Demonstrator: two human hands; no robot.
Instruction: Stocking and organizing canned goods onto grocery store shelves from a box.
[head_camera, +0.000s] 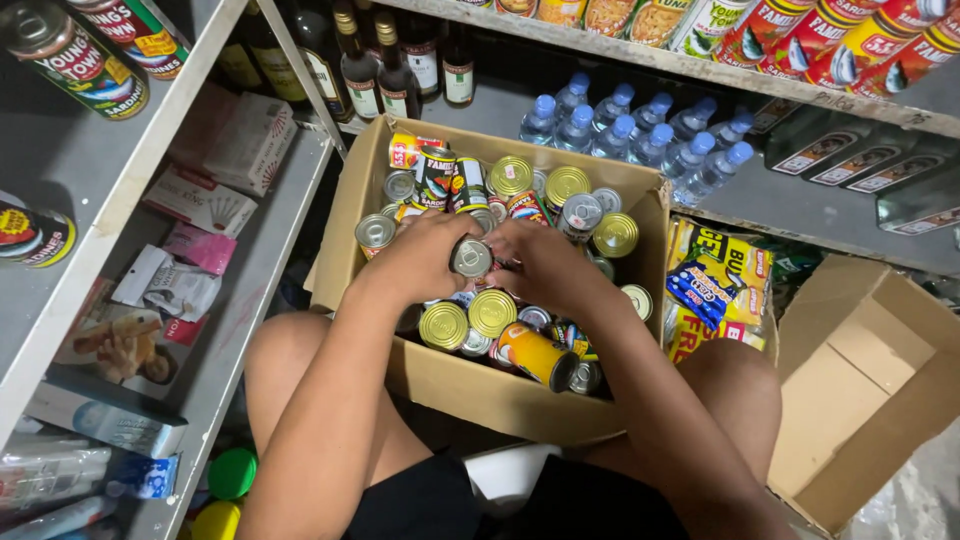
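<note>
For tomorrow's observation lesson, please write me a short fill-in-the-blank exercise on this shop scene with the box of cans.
1. Both hands, left hand and right hand, meet on one silver-topped ____.
2. The cans lie in an open ____ box.
3. The water bottles behind it have ____ caps.
4. The dark glass bottles stand on a ____.

Missing words: can; cardboard; blue; shelf

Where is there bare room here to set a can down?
The empty carton at the right, beside the yellow packets, is open and bare. The shelf strip right of the water bottles is free. The can box is crowded around both hands.
</note>
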